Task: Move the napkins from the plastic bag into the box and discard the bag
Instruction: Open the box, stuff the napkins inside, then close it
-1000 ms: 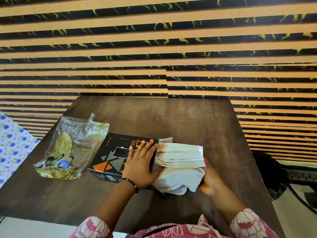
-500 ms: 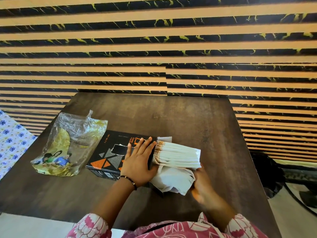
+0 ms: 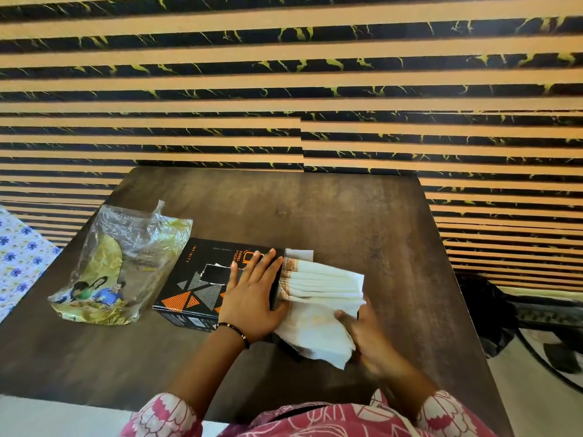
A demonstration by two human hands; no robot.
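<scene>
Partly blurred, right hand [image 3: 367,334] grips napkins [image 3: 321,298]; left hand [image 3: 252,298] flat, hiding box [image 3: 202,279] end.

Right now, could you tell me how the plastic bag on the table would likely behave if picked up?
The plastic bag looks thin, crinkled and collapsed, so probably floppy and very light. It appears empty, so it may drift or slide easily on the smooth table.

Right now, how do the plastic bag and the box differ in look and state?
The plastic bag is clear, crinkled and slumped, lying untouched at the table's left; the box is rigid, black with orange triangles. The left hand rests flat on the box, while the right hand presses napkins at its open end; the bag shows no napkins. Both sit on the dark table.
</scene>
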